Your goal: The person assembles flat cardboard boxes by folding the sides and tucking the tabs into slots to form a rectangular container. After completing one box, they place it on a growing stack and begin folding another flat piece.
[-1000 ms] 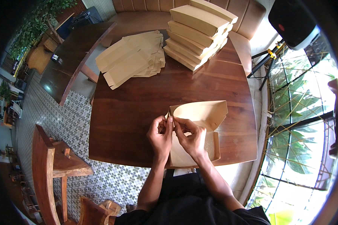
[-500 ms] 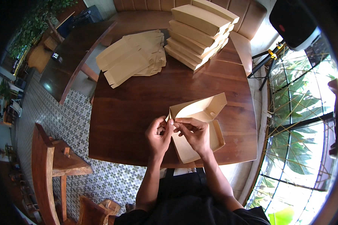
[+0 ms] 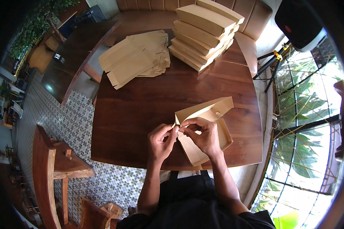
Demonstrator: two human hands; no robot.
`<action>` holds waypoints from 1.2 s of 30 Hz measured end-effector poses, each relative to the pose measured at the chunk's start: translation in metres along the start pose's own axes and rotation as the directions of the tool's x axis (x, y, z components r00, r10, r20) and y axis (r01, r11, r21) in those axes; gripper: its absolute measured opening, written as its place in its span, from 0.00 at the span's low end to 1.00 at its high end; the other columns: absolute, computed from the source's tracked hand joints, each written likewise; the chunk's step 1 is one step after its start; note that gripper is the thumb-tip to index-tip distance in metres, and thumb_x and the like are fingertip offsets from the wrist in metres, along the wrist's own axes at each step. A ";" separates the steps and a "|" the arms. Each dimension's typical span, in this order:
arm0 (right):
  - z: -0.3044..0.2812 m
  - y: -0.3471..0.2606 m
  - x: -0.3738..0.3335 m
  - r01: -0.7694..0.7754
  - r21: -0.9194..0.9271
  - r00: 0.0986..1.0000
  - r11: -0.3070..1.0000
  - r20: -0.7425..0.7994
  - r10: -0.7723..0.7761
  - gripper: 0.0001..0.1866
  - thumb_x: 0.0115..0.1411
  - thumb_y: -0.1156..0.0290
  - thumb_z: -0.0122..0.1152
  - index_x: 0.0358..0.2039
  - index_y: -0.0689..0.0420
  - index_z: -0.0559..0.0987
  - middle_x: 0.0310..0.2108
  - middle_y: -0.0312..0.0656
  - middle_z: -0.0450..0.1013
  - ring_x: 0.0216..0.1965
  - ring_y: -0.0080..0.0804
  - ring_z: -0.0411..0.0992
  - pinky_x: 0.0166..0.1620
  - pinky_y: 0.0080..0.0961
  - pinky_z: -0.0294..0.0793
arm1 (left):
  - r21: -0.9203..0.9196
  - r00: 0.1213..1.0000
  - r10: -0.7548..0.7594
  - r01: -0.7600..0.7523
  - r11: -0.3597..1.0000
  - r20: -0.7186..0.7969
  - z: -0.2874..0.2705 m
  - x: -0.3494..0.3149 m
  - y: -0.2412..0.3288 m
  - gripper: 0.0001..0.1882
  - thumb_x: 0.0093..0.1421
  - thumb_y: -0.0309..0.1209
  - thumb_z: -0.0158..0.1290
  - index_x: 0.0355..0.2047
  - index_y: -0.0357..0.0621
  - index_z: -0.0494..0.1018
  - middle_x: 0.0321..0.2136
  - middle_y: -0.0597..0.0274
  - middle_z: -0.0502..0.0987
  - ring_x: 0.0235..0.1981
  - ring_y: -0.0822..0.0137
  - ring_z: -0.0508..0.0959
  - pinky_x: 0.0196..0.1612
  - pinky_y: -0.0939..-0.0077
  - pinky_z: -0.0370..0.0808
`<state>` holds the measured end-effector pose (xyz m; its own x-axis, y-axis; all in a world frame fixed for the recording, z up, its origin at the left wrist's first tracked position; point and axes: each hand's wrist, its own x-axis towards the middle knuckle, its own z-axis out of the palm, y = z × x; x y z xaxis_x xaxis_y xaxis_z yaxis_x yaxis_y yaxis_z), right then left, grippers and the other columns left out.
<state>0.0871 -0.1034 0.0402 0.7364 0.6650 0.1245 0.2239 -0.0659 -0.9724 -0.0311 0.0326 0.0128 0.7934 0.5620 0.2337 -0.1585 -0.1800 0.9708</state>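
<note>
A brown cardboard box [image 3: 226,131] sits at the table's near edge, its lid tilted up at the back. My left hand [image 3: 161,142] pinches the box's left corner flap between thumb and fingers. Close against it, my right hand [image 3: 203,135] grips the same corner with its thumb and fingertips. The fingers partly hide the folded flap, and my right hand covers part of the box's inside.
Flat, unfolded box blanks [image 3: 130,59] lie in a loose pile at the table's far left. Folded boxes [image 3: 204,34] are stacked high at the far right. The wooden table [image 3: 141,110] stands before a padded bench [image 3: 149,20]; a wooden chair [image 3: 46,171] is at the left.
Both hands and the box have shifted slightly to the right in the picture. The right hand's fingers have changed their hold at the corner, with the hand lifted a little.
</note>
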 end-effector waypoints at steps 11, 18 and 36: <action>0.003 0.008 0.001 -0.093 0.132 0.995 0.987 0.046 0.088 0.07 0.66 0.82 0.69 0.44 0.67 0.86 0.37 0.44 0.87 0.41 0.28 0.86 0.47 0.25 0.86 | 0.183 0.996 0.011 0.006 0.983 -0.090 0.007 0.000 0.015 0.08 0.70 0.27 0.63 0.41 0.32 0.81 0.31 0.55 0.83 0.31 0.68 0.87 0.33 0.76 0.82; 0.011 0.005 0.001 0.039 0.007 0.999 0.999 -0.014 -0.039 0.05 0.68 0.82 0.65 0.43 0.66 0.79 0.36 0.44 0.84 0.42 0.28 0.85 0.46 0.27 0.83 | 0.279 0.990 0.092 -0.058 0.959 -0.109 0.014 0.001 0.021 0.09 0.68 0.27 0.64 0.43 0.35 0.79 0.33 0.56 0.82 0.29 0.69 0.85 0.32 0.75 0.81; 0.024 0.007 0.001 -0.025 -0.132 0.976 0.991 -0.220 -0.005 0.06 0.65 0.75 0.72 0.41 0.62 0.86 0.34 0.44 0.85 0.33 0.24 0.82 0.38 0.26 0.81 | 0.539 0.945 0.206 -0.038 0.841 -0.254 0.010 0.007 0.008 0.04 0.65 0.20 0.64 0.40 0.35 0.81 0.31 0.53 0.84 0.28 0.64 0.85 0.31 0.71 0.81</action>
<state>0.0739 -0.0857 0.0284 0.8575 0.4857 0.1694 0.2876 -0.1797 -0.9407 -0.0210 0.0274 0.0217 0.5676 0.6993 0.4346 0.1529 -0.6082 0.7789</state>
